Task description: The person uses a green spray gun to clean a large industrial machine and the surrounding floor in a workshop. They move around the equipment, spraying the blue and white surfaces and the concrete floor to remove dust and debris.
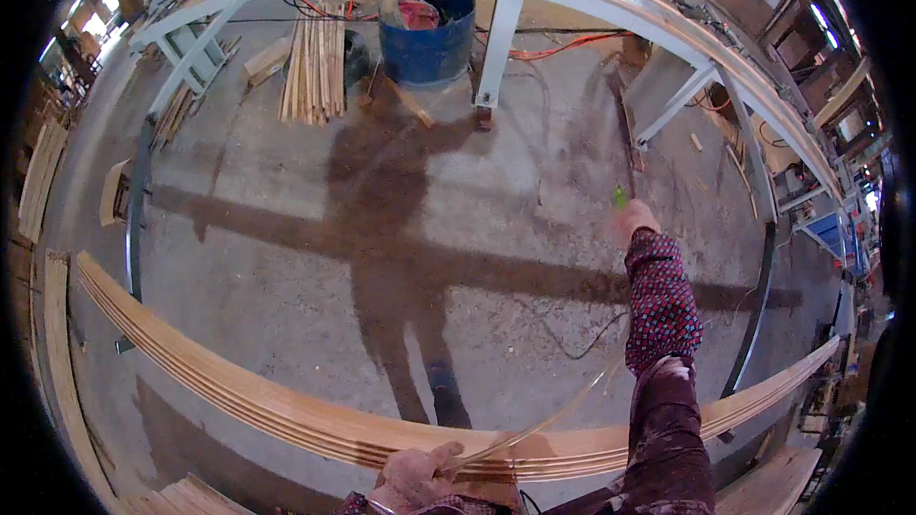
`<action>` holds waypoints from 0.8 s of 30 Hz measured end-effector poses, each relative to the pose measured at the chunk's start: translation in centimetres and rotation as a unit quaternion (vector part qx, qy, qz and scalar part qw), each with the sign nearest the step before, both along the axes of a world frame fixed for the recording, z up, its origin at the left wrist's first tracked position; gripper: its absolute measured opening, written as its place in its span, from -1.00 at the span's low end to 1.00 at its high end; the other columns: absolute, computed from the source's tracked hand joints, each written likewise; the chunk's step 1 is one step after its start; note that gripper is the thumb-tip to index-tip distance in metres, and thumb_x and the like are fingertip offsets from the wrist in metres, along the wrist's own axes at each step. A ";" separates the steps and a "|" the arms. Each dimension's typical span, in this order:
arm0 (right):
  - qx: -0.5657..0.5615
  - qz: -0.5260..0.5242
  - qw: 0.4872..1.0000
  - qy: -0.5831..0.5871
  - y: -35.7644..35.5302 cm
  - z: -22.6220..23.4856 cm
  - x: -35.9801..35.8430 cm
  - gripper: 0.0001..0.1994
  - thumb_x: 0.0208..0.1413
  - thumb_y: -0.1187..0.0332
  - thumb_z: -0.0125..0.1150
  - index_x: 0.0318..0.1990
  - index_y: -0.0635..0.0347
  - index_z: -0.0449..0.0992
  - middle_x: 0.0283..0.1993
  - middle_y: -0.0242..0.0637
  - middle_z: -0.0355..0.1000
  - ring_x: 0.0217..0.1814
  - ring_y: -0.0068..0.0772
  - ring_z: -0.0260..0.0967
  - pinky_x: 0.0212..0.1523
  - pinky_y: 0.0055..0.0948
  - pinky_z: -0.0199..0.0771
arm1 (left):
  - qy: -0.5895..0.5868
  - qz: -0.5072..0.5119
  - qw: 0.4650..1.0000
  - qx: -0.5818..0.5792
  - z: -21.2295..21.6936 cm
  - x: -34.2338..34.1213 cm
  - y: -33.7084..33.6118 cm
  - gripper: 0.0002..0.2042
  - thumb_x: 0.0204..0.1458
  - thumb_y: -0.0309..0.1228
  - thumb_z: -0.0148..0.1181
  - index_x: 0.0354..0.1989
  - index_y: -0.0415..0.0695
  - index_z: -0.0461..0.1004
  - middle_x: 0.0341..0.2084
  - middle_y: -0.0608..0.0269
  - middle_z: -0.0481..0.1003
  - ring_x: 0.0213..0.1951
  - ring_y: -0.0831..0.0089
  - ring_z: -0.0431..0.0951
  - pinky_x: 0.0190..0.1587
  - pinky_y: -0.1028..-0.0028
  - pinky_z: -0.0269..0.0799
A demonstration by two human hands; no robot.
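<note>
My left hand (pixel 416 479) is at the near edge of a stack of long wooden boards (pixel 315 420), low in the picture. Its fingers are closed around the end of a thin, pale, yellowish strip (pixel 553 415). The strip rises to the right and passes behind my right forearm, where its far end is hidden. My right arm reaches far forward over the concrete floor, in a checked cuff. At its end my right hand (pixel 637 219) is closed, slightly blurred, with a small bright green piece (pixel 620 196) sticking out; I cannot make out its kind.
A long pale metal-framed bench (pixel 501 48) arches across the far side. Under it stand a blue drum (pixel 426 48) and a bundle of wooden sticks (pixel 315 72). Orange cables (pixel 563 46) lie on the floor. More boards (pixel 59 343) are at the left; metal rails (pixel 754 305) flank the floor.
</note>
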State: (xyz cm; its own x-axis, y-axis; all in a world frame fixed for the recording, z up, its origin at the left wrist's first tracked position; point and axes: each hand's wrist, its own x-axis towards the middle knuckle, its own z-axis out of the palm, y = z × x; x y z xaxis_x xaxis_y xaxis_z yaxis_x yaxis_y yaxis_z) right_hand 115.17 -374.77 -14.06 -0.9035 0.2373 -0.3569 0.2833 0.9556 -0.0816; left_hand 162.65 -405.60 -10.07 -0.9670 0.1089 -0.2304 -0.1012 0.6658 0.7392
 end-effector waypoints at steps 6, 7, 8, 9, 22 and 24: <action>-0.033 0.023 0.998 0.041 -4.8 -0.8 -5.3 -0.55 0.02 0.07 0.05 -0.06 0.24 0.49 0.01 0.15 0.40 0.12 0.04 0.35 0.04 -0.11 0.35 | -0.191 0.022 0.981 0.037 0.2 -4.2 -0.2 -0.71 0.02 -0.19 0.11 -0.06 0.11 0.50 -0.45 0.17 0.56 -0.39 0.12 0.57 -0.39 0.25 0.47; -0.042 0.042 0.997 0.042 -6.4 0.1 -4.5 -0.55 0.04 0.08 0.03 -0.04 0.23 0.48 0.02 0.13 0.40 0.12 0.04 0.35 0.05 -0.11 0.34 | -0.171 0.015 0.984 0.046 0.3 -4.6 -0.2 -0.71 0.03 -0.19 0.10 -0.06 0.11 0.50 -0.42 0.17 0.57 -0.36 0.12 0.57 -0.37 0.26 0.48; -0.015 0.097 0.994 0.044 -6.5 -1.4 -4.5 -0.56 0.04 0.08 0.04 -0.06 0.22 0.50 0.01 0.10 0.41 0.10 0.06 0.36 0.04 -0.08 0.35 | -0.147 0.004 0.988 0.054 0.5 -4.9 -0.2 -0.71 0.04 -0.20 0.09 -0.05 0.10 0.50 -0.39 0.18 0.57 -0.33 0.11 0.57 -0.34 0.26 0.48; 0.011 0.153 0.987 0.047 -6.3 -4.0 -4.7 -0.57 0.04 0.08 0.05 -0.07 0.22 0.51 0.01 0.06 0.42 0.09 0.08 0.37 0.02 -0.06 0.37 | -0.124 -0.006 0.990 0.061 0.5 -4.9 -0.4 -0.71 0.05 -0.20 0.08 -0.04 0.09 0.49 -0.36 0.19 0.57 -0.30 0.11 0.57 -0.31 0.26 0.49; 0.016 0.360 0.925 -0.121 -32.1 -13.7 6.4 -0.72 0.04 0.28 -0.04 -0.23 0.20 0.55 -0.14 -0.10 0.50 -0.21 0.07 0.47 -0.50 0.09 0.30 | 0.158 0.058 0.984 0.057 -2.6 1.7 -8.0 -0.75 -0.02 -0.26 0.19 -0.26 -0.16 0.53 -0.47 0.11 0.53 -0.46 0.15 0.54 -0.37 0.28 0.50; 0.035 0.334 0.935 -0.113 -35.6 -11.6 6.3 -0.65 0.03 0.21 -0.03 -0.14 0.19 0.54 -0.08 -0.09 0.49 -0.07 0.03 0.46 -0.29 0.17 0.37 | 0.193 0.098 0.976 0.001 -3.2 4.0 -10.4 -0.79 -0.05 -0.33 0.21 -0.28 -0.17 0.53 -0.50 0.15 0.53 -0.49 0.18 0.53 -0.39 0.28 0.49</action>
State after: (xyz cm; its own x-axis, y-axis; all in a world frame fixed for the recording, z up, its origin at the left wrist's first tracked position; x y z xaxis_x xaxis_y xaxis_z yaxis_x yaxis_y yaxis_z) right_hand 121.42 -410.41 -25.67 -0.7624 -0.3222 -0.5612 -0.3758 0.9265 -0.0214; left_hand 166.60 -415.99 -13.29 -0.9839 -0.0863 0.1563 0.0610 0.6603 0.7485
